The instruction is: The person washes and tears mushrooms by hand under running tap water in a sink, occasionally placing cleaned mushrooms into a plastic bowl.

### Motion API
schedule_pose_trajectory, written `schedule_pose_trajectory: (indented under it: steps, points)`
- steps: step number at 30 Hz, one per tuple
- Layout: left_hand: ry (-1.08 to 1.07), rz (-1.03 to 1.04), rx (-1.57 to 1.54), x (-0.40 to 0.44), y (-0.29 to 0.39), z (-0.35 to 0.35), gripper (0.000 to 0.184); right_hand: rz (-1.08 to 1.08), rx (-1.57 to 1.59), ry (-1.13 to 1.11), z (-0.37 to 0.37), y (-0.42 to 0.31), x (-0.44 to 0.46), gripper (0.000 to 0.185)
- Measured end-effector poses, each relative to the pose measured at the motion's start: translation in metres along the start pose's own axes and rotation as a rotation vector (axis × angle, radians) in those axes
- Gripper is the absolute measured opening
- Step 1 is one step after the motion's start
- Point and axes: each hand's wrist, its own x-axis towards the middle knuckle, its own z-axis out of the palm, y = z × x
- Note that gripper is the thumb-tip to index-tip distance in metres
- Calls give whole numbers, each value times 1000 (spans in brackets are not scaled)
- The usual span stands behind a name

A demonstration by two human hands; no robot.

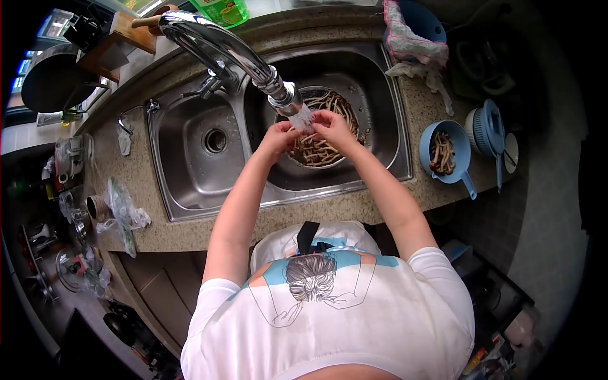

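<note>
My left hand (280,138) and my right hand (334,131) are close together under the running tap (286,100), fingers pinched in the stream. Splashing water hides what is between the fingertips. Right below them, a round metal bowl (312,166) sits in the right-hand sink basin (373,95). It is full of long-stemmed brown mushrooms (318,152), some of them around the bowl's far and right sides. On the counter to the right, a light blue strainer-like pan (464,172) with a handle holds more mushrooms (442,155).
The left basin (190,161) has a round drain (215,140). Crumpled plastic bags (126,209) lie on the left counter. A blue lidded container (489,130) stands beyond the pan, and a pink-edged cloth (415,41) hangs over a blue bowl (421,19). A green bottle (221,9) stands behind the tap.
</note>
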Motion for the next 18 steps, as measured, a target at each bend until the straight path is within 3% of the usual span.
schedule_pose_trajectory:
  steps: [4, 6, 12, 14, 18]
  points:
    - [88, 35, 93, 0, -7, 9, 11, -66, -145, 25, 9, 14, 1, 13]
    - [138, 76, 175, -2, -9, 12, 11, 16, 2, 162, 12, 23, 4, 13]
    - [164, 92, -58, -5, -8, 9, 7, 46, 21, 250, -2, 50, 5, 12]
    - [131, 155, -345, -4, -10, 6, 12, 94, 32, 253, -6, 52, 6, 11]
    - [179, 186, -426, 8, -19, 2, 5, 129, -39, 98, -4, 47, 0, 8]
